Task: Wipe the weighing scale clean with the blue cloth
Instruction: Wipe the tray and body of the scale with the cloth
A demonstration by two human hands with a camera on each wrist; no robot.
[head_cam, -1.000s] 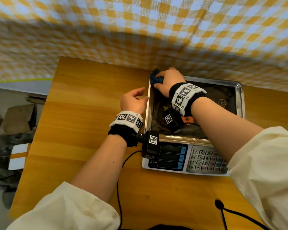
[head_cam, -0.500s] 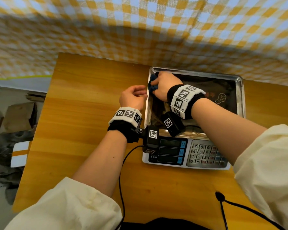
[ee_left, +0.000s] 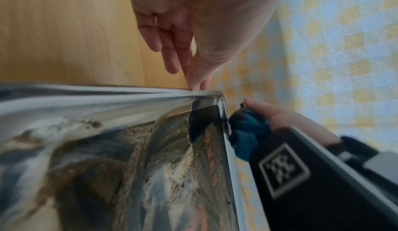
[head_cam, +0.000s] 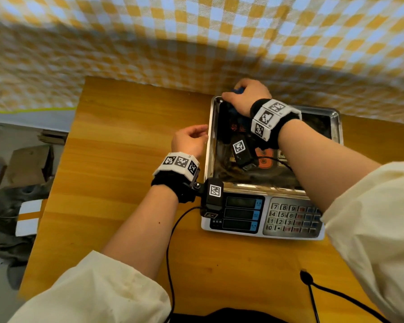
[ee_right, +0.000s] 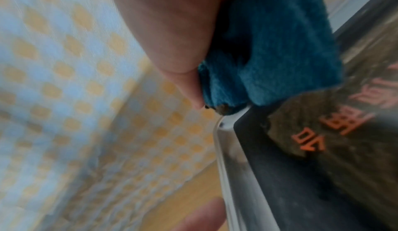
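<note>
The weighing scale (head_cam: pixel 261 213) sits on the wooden table, and its steel pan (head_cam: pixel 334 127) is smeared with brown dirt. My right hand (head_cam: pixel 234 93) grips the bunched blue cloth (head_cam: pixel 238 90) at the pan's far left corner. The right wrist view shows the cloth (ee_right: pixel 275 47) pressed on the corner rim (ee_right: pixel 224 129), with dirt on its tip. My left hand (head_cam: pixel 203 134) is beside the pan's left rim. In the left wrist view its straight fingertips (ee_left: pixel 197 84) touch that rim (ee_left: pixel 107 90) near the cloth (ee_left: pixel 247 136).
A yellow and blue checked curtain (head_cam: pixel 196 38) hangs right behind the table's far edge. The scale's display and keypad (head_cam: pixel 289 217) face me. Black cables (head_cam: pixel 170 248) run over the near part of the table (head_cam: pixel 117 159). Boxes (head_cam: pixel 28 164) lie on the floor to the left.
My right hand slid the cloth back along the pan's left rim toward me, then out again to the far left corner. The left hand stayed at the left rim.
</note>
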